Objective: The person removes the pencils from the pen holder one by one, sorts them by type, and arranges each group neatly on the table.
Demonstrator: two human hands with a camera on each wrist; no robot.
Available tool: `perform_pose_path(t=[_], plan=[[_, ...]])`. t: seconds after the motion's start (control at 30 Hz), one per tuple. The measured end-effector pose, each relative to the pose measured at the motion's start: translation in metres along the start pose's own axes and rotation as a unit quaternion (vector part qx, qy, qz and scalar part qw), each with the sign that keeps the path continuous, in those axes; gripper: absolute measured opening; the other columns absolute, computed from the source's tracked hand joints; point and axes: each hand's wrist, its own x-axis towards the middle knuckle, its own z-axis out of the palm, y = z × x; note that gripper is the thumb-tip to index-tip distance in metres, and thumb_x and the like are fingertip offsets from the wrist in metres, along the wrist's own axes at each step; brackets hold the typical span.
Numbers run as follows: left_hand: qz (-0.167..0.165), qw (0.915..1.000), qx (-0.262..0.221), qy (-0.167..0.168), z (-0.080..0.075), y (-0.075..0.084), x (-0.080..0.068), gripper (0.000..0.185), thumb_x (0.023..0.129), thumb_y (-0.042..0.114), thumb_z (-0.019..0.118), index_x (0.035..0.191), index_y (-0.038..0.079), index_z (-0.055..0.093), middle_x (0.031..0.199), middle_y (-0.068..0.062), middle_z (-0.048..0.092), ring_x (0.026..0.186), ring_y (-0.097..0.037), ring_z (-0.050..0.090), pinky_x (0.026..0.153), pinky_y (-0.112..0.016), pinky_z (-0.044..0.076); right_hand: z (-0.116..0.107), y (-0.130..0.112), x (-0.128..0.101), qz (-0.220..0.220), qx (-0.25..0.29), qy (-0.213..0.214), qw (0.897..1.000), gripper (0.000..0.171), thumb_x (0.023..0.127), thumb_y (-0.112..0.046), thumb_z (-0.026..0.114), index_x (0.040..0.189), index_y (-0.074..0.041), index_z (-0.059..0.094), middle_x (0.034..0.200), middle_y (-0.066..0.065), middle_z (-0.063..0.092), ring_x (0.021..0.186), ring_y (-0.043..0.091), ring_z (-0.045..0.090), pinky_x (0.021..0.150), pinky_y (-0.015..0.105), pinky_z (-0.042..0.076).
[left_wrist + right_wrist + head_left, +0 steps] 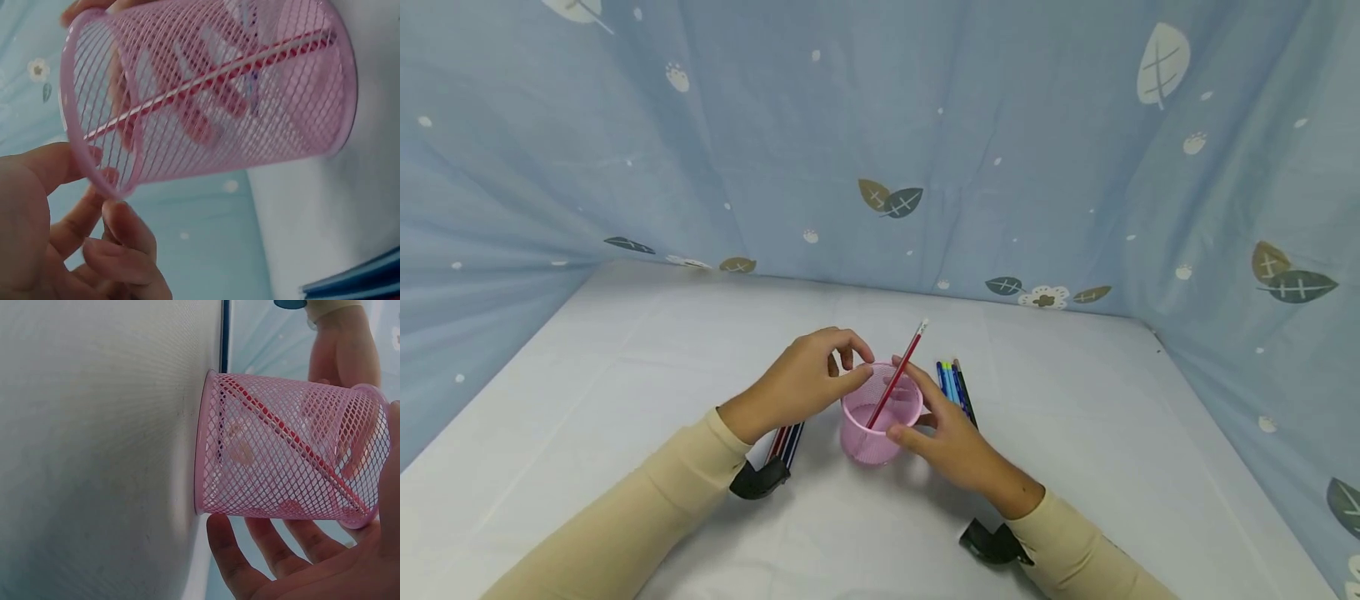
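Observation:
A pink mesh pen holder [867,447] stands upright on the white table between the two hands. Inside it a red pencil [912,347] leans to the right, its white eraser end up above the rim. My left hand [805,375] pinches the rim on the left, with the thumb at the opening and the fingertips just outside, as the left wrist view shows. Around the other side curves my right hand [958,442], holding the holder with thumb near the front rim and fingers along the mesh wall [281,450].
Several red and dark blue pencils [786,444] lie left of the holder, partly under the left wrist. Several blue and black pencils [957,383] lie behind the right hand. A blue leaf-patterned curtain [820,150] hangs around the white table [647,333].

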Motion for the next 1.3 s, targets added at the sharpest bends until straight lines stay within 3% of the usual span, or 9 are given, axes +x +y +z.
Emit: perform_pose_path(t=[0.2, 0.67, 1.1, 1.3], plan=[[0.042, 0.9987, -0.001, 0.03, 0.009, -0.001, 0.001, 0.01, 0.092, 0.021, 0.072, 0.101, 0.017, 0.071, 0.097, -0.002, 0.061, 0.087, -0.015, 0.057, 0.074, -0.034, 0.054, 0.0, -0.001, 0.001, -0.008, -0.002, -0.001, 1.0, 0.081, 0.094, -0.019, 0.07, 0.158, -0.029, 0.023, 0.164, -0.001, 0.029, 0.139, 0.027, 0.046, 0.101, 0.048, 0.054], [0.005, 0.999, -0.043, -0.014, 0.017, -0.001, -0.001, 0.014, 0.093, 0.023, 0.069, 0.107, 0.022, 0.072, 0.119, 0.0, 0.062, 0.115, -0.022, 0.059, 0.099, -0.049, 0.053, -0.002, -0.003, 0.003, -0.013, -0.006, -0.012, 1.0, 0.081, 0.095, -0.02, 0.069, 0.159, -0.028, 0.021, 0.166, 0.004, 0.024, 0.142, 0.028, 0.043, 0.101, 0.05, 0.053], [-0.013, 0.9932, -0.063, -0.097, 0.024, -0.007, 0.0, 0.027, 0.096, 0.03, 0.064, 0.118, 0.015, 0.071, 0.128, -0.006, 0.063, 0.117, -0.024, 0.062, 0.098, -0.046, 0.055, -0.001, -0.004, -0.002, -0.007, -0.004, -0.013, 1.0, 0.081, 0.095, -0.022, 0.069, 0.159, -0.026, 0.021, 0.166, 0.004, 0.025, 0.14, 0.029, 0.046, 0.101, 0.046, 0.054], [-0.022, 0.9928, -0.069, -0.095, 0.026, -0.007, 0.001, 0.017, 0.094, 0.026, 0.065, 0.107, 0.017, 0.073, 0.125, -0.006, 0.062, 0.118, -0.025, 0.059, 0.099, -0.05, 0.052, 0.0, -0.003, -0.002, -0.004, 0.005, -0.014, 1.0, 0.078, 0.095, -0.023, 0.068, 0.158, -0.034, 0.022, 0.162, 0.003, 0.032, 0.134, 0.029, 0.052, 0.1, 0.05, 0.054]])
